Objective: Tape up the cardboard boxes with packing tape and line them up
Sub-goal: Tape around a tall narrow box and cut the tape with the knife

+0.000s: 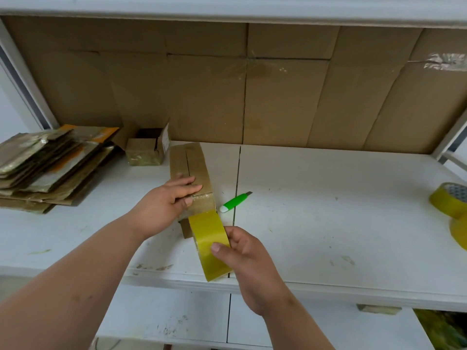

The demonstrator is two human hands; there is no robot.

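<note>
Left hand [168,198] reaches in from lower left, palm down on the near end of the long box [192,178]. Fingers [188,189] straight and pressed together flat on the box top, thumb over the near end face. Not curled round anything.

Right hand [243,251] comes up from the bottom right, just in front of the box. It grips the tape roll [209,245]: thumb on the roll's outer face, other fingers curled behind it. Roll stands on edge, its far rim touching the box's near end; cannot tell if a strip is already stuck down.

Box lies on the white counter [328,210], long axis running away from the camera, top flap seam visible along its length.

Counts, left to right relative to the box:
- 1 stack of flattened cartons [50,168], well left of the box.
- 1 small open box [147,147], just left of the box's far end, flaps up.
- 1 long box, under the left hand.
- 1 green knife [235,202], just right of the box's near end, lying flat.
- 2 spare tape rolls [449,200], far right at the counter edge, partly cut off by the frame.

Cardboard sheets [252,84] line the wall behind the box.
</note>
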